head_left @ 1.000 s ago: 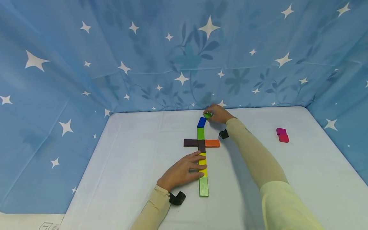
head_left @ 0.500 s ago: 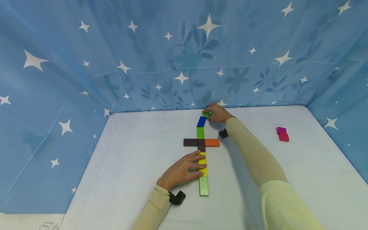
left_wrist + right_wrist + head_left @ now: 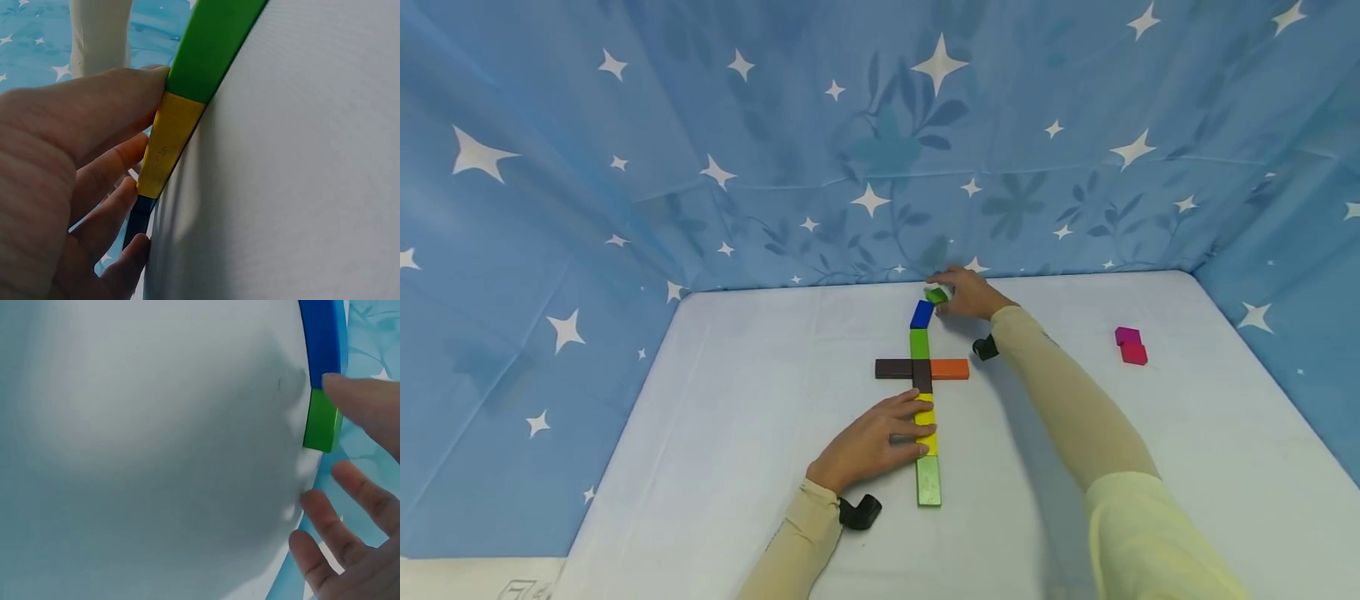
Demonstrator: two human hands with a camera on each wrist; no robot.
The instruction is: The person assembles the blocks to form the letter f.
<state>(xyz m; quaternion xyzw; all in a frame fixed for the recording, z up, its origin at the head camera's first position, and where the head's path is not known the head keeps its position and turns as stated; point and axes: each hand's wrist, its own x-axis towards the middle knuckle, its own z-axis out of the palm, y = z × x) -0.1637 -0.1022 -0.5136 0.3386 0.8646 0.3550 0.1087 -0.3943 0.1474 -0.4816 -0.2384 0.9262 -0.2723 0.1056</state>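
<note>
Coloured blocks form a cross on the white table. In the head view, a small green block (image 3: 936, 296) lies at its far end, angled against a tilted blue block (image 3: 922, 314). My right hand (image 3: 967, 293) is around that green block with fingers spread; in the right wrist view the thumb (image 3: 353, 394) is at the blue-green joint, other fingers apart from it. My left hand (image 3: 868, 442) rests its fingertips along the yellow blocks (image 3: 927, 443), partly hiding them. A light green block (image 3: 928, 483) forms the near end.
Another green block (image 3: 919, 343) sits below the blue one. Dark brown blocks (image 3: 893, 368) and an orange block (image 3: 950, 369) make the crossbar. A magenta block (image 3: 1127, 336) and a red block (image 3: 1134, 354) lie at right. A blue star-patterned curtain (image 3: 820, 167) borders the table's far edge.
The right hand's fingers have spread off the small green block, which they pinched earlier; it now lies by the blue block. The left hand keeps its place.
</note>
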